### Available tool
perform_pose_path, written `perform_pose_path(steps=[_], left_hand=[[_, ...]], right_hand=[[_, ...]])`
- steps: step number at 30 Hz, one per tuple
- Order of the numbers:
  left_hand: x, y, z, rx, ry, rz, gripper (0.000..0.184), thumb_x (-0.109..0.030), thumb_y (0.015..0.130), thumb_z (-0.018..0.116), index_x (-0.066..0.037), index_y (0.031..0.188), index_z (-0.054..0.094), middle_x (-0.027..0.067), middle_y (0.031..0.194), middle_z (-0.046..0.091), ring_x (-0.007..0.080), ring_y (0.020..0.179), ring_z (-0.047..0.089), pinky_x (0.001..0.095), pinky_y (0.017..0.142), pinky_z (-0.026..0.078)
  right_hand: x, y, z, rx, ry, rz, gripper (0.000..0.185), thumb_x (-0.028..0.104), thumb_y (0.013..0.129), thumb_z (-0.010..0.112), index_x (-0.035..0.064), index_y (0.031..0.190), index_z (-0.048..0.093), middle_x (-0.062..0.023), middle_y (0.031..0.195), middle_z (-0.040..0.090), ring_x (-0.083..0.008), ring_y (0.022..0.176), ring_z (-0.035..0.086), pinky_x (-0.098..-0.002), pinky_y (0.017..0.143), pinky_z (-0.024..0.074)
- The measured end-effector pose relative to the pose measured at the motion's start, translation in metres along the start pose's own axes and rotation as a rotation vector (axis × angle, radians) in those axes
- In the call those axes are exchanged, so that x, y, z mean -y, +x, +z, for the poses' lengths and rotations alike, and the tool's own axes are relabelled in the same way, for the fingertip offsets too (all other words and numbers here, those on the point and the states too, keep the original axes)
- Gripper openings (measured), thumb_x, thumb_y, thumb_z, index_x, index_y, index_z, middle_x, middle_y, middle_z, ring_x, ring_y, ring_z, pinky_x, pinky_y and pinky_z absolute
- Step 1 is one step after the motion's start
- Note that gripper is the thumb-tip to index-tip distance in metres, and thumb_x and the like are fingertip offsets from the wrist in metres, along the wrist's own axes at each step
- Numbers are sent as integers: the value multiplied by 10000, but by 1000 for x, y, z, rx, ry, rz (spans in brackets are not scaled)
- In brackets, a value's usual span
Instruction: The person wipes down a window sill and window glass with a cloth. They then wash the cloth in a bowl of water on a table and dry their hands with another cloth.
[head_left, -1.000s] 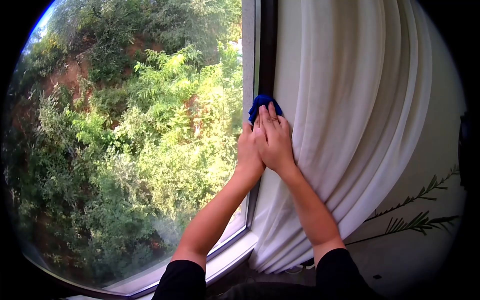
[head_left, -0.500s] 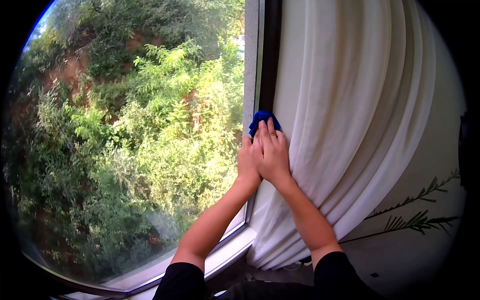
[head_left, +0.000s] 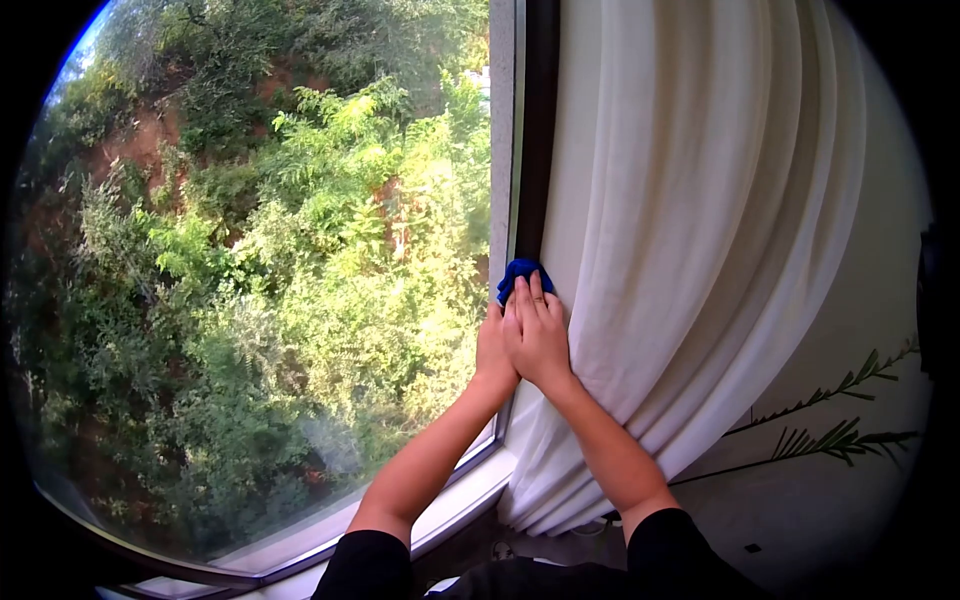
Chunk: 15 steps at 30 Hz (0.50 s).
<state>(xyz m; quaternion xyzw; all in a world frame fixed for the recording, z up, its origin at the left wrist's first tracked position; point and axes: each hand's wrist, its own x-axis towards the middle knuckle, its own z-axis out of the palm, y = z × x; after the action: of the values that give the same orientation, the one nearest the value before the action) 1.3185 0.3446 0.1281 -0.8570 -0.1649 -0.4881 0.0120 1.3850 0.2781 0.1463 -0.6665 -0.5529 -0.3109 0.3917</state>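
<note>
Along the dark window frame [head_left: 536, 130], between the glass pane [head_left: 300, 300] on the left and the white curtain [head_left: 690, 200] on the right, we have a bunched blue cloth [head_left: 517, 270] just beyond the far end of our fingers. It shows no clear long axis; the frame's runs far to near. Our right hand [head_left: 541, 340] overlaps it, fingers straight rather than curled, and is visibly the nearer. Our left hand [head_left: 493, 352] sits against the right's left side; its fingertips are hidden, so we cannot tell whether they grip.
</note>
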Motion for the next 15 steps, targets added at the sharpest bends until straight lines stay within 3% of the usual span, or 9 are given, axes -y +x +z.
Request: perform_pose_path(steps=[2,6,8,9,10,12,13,14,15], left_hand=[[-3,-7,-2,184,30,-60,568,-179,952,520,-18,1494,462,163,1390,587,342,1090,577,385,870,519],[-5,-25,-2,166,32,-48,594,-203,893,603,-10,1445,498,118,1448,563,356,973,556,389,774,565],[-11,-24,-17,285,98,-22,545,-173,964,493,-25,1489,473,173,1489,527,319,1352,506,374,981,443],[-11,-23,-24,268,76,-7,554,-140,941,506,26,1469,474,193,1525,494,321,1425,453,374,989,440],[-10,-23,-32,260,92,-7,554,-140,941,506,26,1469,474,193,1525,494,321,1425,453,374,989,440],[-7,-21,-51,117,314,184,566,-124,910,528,91,1432,484,230,1501,510,334,1402,483,401,1023,430],[-8,-13,-70,77,378,254,575,-87,876,554,142,1399,493,286,1466,522,358,1284,568,397,1007,465],[-9,-8,-90,68,311,152,576,-48,857,575,148,1393,501,317,1436,534,363,1131,618,376,963,510],[-8,2,-109,-17,295,167,587,0,836,592,139,1400,502,304,1446,534,346,1061,613,375,912,530]], right_hand=[[-4,-11,7,12,4,6,518,227,960,545,-79,1378,566,-323,1454,511,-450,1175,547,-461,1086,415],[-5,-28,14,28,31,39,504,200,955,545,-76,1376,570,-318,1439,527,-452,1177,550,-467,1087,422],[-1,-32,9,-25,100,71,486,177,953,552,-79,1366,580,-309,1430,540,-448,1191,550,-471,1091,422],[3,-31,6,-74,163,103,469,153,950,559,-82,1355,590,-300,1421,554,-444,1206,550,-475,1094,422],[11,-28,1,-82,177,93,469,153,950,559,-82,1355,590,-300,1421,554,-444,1206,550,-475,1094,422],[28,-19,-18,-135,352,121,416,109,956,568,-84,1321,618,-268,1401,585,-433,1247,542,-478,1104,416],[39,-11,-30,-174,364,79,374,96,967,577,-79,1290,645,-235,1368,622,-415,1240,563,-472,1088,436],[45,-1,-38,-235,347,45,347,25,948,594,-62,1276,664,-210,1333,653,-400,1194,599,-458,1047,476],[48,12,-44,-297,370,28,345,-13,928,607,-54,1264,675,-201,1310,669,-391,1167,617,-450,1025,494]])
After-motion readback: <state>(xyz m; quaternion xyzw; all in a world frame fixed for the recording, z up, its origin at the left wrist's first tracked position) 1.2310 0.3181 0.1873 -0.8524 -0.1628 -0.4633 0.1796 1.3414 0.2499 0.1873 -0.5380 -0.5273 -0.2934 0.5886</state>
